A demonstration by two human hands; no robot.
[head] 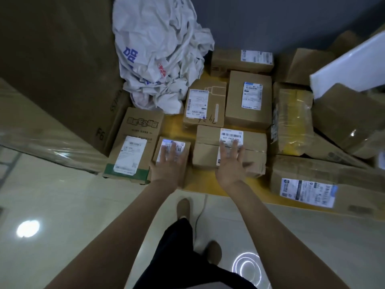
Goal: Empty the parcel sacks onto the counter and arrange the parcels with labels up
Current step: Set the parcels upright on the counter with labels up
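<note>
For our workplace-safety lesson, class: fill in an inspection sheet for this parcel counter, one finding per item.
Surface: yellow counter, mostly covered by boxes.
Job's things: crumpled sack at the back; small box and wide box in front, labels up; taped parcel at right, label apparently on its side.
Clutter: white panel tilted among boxes at right; large carton at left.
Grippers: left hand flat on small box; right hand flat on wide box.
Cables: thin cable on the floor near the feet.
Surroundings: glossy floor, dark wall.
</note>
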